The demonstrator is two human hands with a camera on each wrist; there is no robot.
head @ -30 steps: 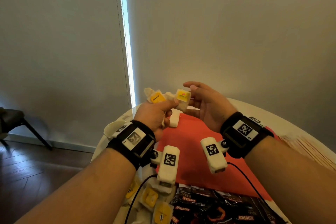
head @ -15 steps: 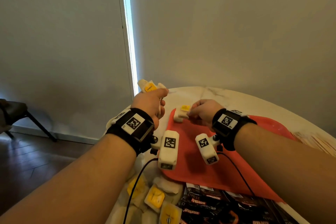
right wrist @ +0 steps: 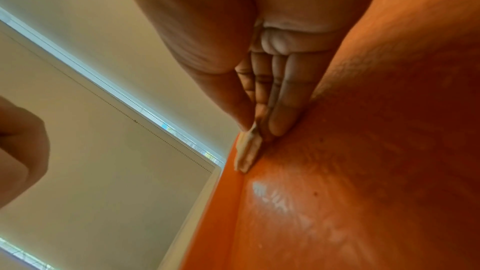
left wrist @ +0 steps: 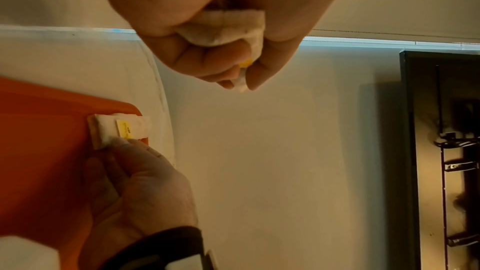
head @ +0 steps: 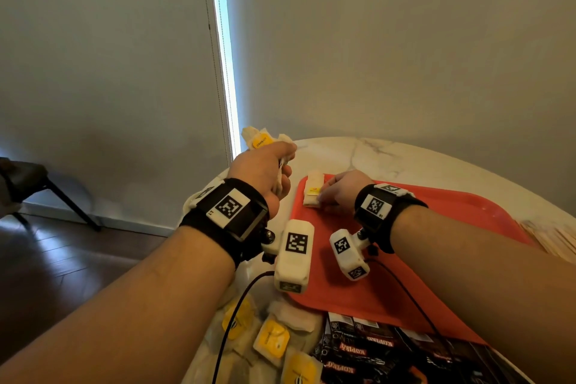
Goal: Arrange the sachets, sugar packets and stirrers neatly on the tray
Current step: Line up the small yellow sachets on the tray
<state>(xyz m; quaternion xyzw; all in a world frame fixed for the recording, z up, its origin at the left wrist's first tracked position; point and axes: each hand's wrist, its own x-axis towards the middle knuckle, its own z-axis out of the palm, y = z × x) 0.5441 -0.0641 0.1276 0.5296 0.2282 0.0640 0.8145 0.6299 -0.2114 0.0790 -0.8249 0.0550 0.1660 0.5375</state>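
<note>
My left hand (head: pixel 282 162) is raised beside the red tray (head: pixel 436 227) and grips a small bunch of white sachets with yellow labels (head: pixel 260 140). The left wrist view shows that bunch (left wrist: pixel 226 28) squeezed between thumb and curled fingers. My right hand (head: pixel 322 196) is low on the tray's far left corner and pinches one sachet (head: pixel 313 192) that lies flat there. Seen from the right wrist, its thumb and fingers (right wrist: pixel 280 114) close on that sachet's edge (right wrist: pixel 246 151).
More yellow-labelled sachets (head: pixel 271 337) lie loose on the marble table (head: pixel 389 153) in front of the tray. Black coffee sachets (head: pixel 374 349) sit at the tray's near edge. Wooden stirrers (head: pixel 554 240) lie off the tray's right side. A dark chair (head: pixel 28 178) stands left on the floor.
My right hand came down from beside the left hand with one sachet and laid it on the tray's far left corner. The left hand stayed raised with its bunch.
</note>
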